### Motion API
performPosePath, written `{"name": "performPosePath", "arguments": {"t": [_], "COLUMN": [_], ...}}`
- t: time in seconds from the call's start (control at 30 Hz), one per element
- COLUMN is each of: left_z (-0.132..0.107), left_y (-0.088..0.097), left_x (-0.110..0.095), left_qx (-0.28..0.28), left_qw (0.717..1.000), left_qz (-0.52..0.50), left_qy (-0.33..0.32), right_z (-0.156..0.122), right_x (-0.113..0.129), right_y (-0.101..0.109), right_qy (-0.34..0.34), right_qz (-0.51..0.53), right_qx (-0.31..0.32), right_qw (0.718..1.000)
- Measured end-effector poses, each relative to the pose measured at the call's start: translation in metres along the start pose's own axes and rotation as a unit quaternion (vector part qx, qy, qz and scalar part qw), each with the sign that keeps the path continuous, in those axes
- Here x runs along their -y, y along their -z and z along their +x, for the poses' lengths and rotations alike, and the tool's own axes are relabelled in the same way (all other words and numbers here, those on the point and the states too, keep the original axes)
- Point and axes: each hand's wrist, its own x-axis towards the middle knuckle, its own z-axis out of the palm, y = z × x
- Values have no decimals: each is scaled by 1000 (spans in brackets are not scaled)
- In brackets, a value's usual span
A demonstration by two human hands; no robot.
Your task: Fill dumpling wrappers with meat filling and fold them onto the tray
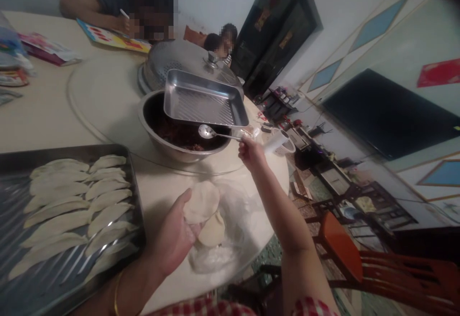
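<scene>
My left hand (181,232) holds a round dumpling wrapper (203,202), thumb at its edge and the wrapper lying over the fingers. Just below it more wrappers (212,231) rest by a clear plastic bag (215,258) on the table. In my right hand (250,149) is the handle of a metal spoon (207,131), its bowl over the steel bowl (156,136) of dark filling (179,136). An oblong metal tray (203,100) sits tilted on the bowl's far rim. Left of my left hand, a large ridged tray (138,210) carries several folded dumplings (61,196) in two columns.
Behind the bowl stands a lidded steel steamer (179,60). A person (104,0) leans over a colourful book (108,38) across the table; others sit farther back. Packages (46,50) lie at the left. An orange-backed chair (339,246) is at the right.
</scene>
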Motion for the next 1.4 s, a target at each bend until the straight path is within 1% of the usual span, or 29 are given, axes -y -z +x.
{"name": "performPosePath", "arguments": {"t": [0.1, 0.13, 0.2, 0.23, 0.27, 0.3, 0.33, 0.37, 0.4, 0.43, 0.47, 0.5, 0.53, 0.6, 0.67, 0.87, 1.0, 1.13, 1.23, 1.4], "left_z": [2, 2, 4, 5, 6, 6, 7, 7, 7, 6, 6, 5, 4, 2, 1, 2, 3, 5, 6, 6], "left_y": [0, 1, 2, 3, 4, 5, 6, 6, 6, 6, 6, 5, 5, 5, 4, 5, 7, 8, 8, 8], "left_x": [1, 1, 3, 3, 4, 4, 4, 4, 4, 4, 5, 5, 5, 5, 5, 5, 6, 6, 5, 4], "left_qx": [0, 5, 12, 13, 12, 11, 8, 5, 2, 0, -3, -6, -7, -4, 0, -5, -8, 3, 0, 1], "left_qw": [1000, 1000, 1000, 1000, 1000, 1000, 1000, 1000, 1000, 1000, 1000, 1000, 1000, 1000, 1000, 1000, 1000, 1000, 1000, 1000], "left_qz": [2, 3, 6, 8, 12, 15, 17, 20, 21, 21, 20, 18, 15, 10, 7, 4, 6, 4, 4, 2], "left_qy": [-2, -1, -4, -5, -5, -7, -9, -10, -10, -10, -9, -4, 2, 12, 18, 13, 5, 9, 0, 0], "right_z": [-4, -4, -4, -3, -1, 2, 4, 7, 10, 12, 14, 16, 17, 18, 19, 20, 20, 21, 21, 18], "right_x": [6, 9, 16, 20, 24, 27, 30, 33, 35, 37, 39, 39, 39, 37, 32, 25, 24, 20, 18, 17], "right_y": [4, 3, -3, -8, -14, -21, -27, -32, -36, -38, -39, -39, -39, -36, -36, -36, -28, -19, -15, -16], "right_qy": [26, 45, 120, 170, 220, 259, 282, 287, 279, 265, 248, 224, 195, 137, 94, 13, -40, -61, -50, 4], "right_qz": [3, -4, -68, -124, -189, -252, -306, -343, -369, -387, -394, -388, -370, -316, -270, -157, -75, -25, -8, -21], "right_qx": [-22, -26, -1, 25, 56, 87, 115, 138, 158, 175, 187, 192, 192, 176, 153, 69, 37, 10, -11, -38], "right_qw": [999, 999, 990, 977, 955, 928, 902, 884, 872, 866, 865, 873, 888, 922, 946, 985, 996, 998, 999, 999]}}
